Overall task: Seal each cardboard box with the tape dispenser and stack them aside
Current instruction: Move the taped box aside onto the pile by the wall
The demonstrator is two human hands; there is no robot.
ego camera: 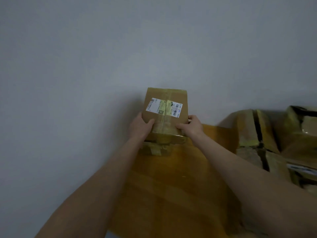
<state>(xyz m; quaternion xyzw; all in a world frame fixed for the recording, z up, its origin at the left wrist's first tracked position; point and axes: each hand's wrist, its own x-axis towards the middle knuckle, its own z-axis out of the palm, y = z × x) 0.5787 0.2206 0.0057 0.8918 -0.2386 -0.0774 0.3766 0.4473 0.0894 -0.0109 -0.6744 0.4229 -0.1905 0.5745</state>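
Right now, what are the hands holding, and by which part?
The labelled cardboard box: left hand grips its near left edge, right hand its near right edge, thumbs on the top face. A smaller taped box lies beneath it.

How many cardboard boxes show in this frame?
4 at least: the labelled box held by left hand and right hand; a lower box beneath it; a dark-seamed box and a far-right box, where more may hide.

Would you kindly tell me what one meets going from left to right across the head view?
Left hand → labelled box → right hand → box with a gaping seam → crumpled box at the right edge.
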